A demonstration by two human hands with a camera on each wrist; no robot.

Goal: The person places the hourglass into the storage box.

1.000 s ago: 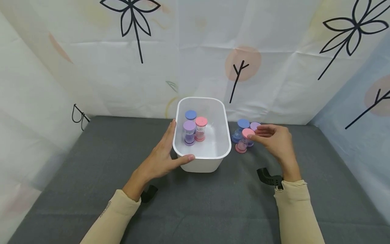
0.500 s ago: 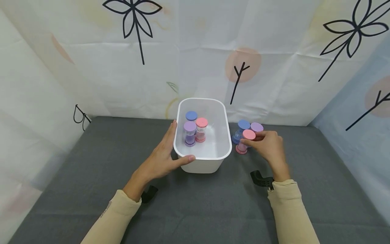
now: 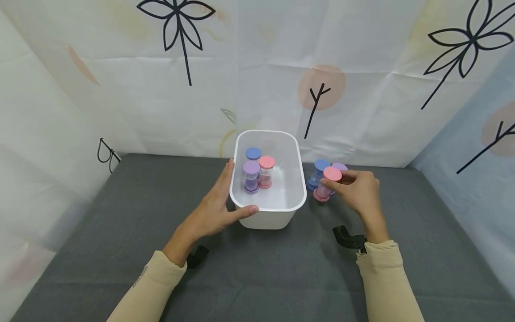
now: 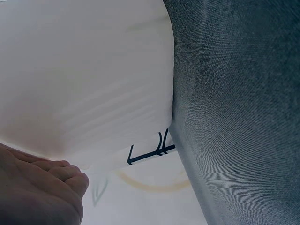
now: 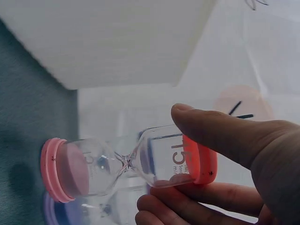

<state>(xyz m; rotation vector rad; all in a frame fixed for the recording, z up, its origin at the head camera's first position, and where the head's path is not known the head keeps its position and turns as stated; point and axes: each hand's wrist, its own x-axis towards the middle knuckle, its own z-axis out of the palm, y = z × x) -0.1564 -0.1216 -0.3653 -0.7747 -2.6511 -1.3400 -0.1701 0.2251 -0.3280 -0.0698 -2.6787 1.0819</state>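
Note:
A white plastic bin [image 3: 268, 219] stands mid-table in the head view. My left hand [image 3: 211, 210] rests along its left wall, fingers straight, thumb at the near rim. Inside stand a blue sandglass [image 3: 253, 154], a purple sandglass [image 3: 251, 168] and a pink sandglass [image 3: 267, 163]. Right of the bin, my right hand [image 3: 358, 190] pinches another pink sandglass [image 5: 154, 154] by its top cap, between thumb and fingers; it is marked 15 in the right wrist view. Right behind it are a second blue sandglass [image 3: 321, 165] and a second purple sandglass [image 3: 340, 166], partly hidden.
A dark grey cloth [image 3: 277, 277] covers the table. Pale printed curtains [image 3: 265, 67] hang directly behind its far edge and along both sides. Black wrist mounts [image 3: 349, 239] stick out at the cuffs.
My right hand has closed its fingers and thumb on the pink sandglass, which has since shifted slightly away and to the right. The left hand and the bin stay in place.

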